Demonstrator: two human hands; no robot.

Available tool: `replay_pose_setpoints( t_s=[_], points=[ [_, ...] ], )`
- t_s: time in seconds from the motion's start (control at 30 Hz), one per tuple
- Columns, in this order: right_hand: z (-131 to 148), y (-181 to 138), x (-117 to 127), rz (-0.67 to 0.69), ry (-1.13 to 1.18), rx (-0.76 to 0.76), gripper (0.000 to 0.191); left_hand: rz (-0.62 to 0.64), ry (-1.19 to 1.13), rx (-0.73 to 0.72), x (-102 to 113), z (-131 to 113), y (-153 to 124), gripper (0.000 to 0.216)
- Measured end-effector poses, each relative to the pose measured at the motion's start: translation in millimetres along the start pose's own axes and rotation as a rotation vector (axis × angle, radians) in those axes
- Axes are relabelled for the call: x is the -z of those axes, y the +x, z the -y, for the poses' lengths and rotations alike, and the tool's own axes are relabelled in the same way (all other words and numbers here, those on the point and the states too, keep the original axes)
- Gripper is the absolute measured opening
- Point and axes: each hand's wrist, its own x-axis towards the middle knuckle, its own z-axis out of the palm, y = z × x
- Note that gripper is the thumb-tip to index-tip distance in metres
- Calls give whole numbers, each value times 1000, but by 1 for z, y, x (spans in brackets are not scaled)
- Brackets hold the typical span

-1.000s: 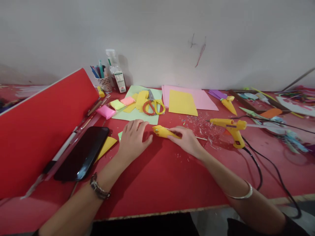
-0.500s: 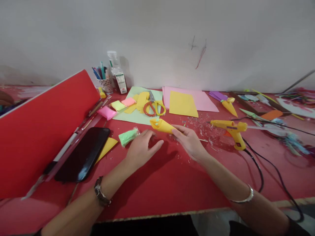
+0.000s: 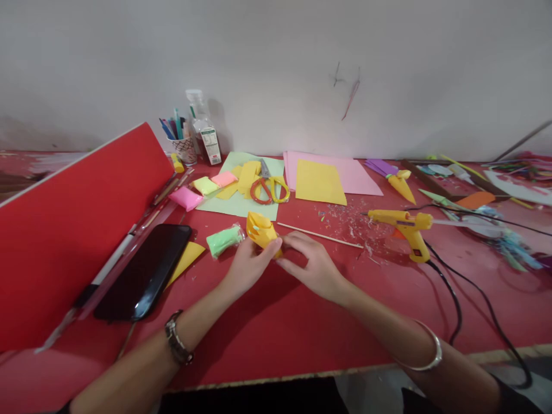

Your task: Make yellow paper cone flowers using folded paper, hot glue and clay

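Observation:
Both hands meet over the red table. My left hand and my right hand pinch a yellow paper cone between their fingertips, its open mouth turned up and to the left. A green clay packet lies just left of my left hand. A thin wooden stick lies on the table just beyond my right hand.
A black phone and a leaning red board are at left. Scissors lie on a green sheet, with pink and yellow paper behind. A corded yellow glue gun stands at right, near paper scraps.
My left hand lifted off the green clay packet, uncovering it. The cone was raised off the table and brought left; both hands now hold it, and the stick lies uncovered.

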Motion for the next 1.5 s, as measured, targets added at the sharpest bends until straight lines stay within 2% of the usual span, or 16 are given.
replay_pose_setpoints(
  t_s=[0.1,0.23,0.47,0.63,0.77,0.9,1.13,1.27,1.5],
  points=[
    [-2,1,2,-60,68,-54,21,-42,11,18,1,-1,0,24],
    [-8,3,5,-161,227,-208,23,-62,38,7,0,3,0,22],
    [-8,4,6,-194,437,-305,10,61,21,-42,0,5,-2,17],
    [-6,4,8,-184,409,-328,4,63,59,-3,0,5,-2,21],
    [-8,6,10,-269,300,-332,11,66,114,14,0,3,-3,22],
    [-11,7,12,-273,351,-349,6,82,141,21,1,3,-3,22],
    [-11,7,14,-252,345,-317,19,96,204,-52,1,7,-4,21],
    [-10,7,14,-275,287,-309,6,117,231,-59,1,8,-4,19],
    [-8,7,12,-271,441,-315,7,132,260,-70,0,8,-4,20]
  ],
)
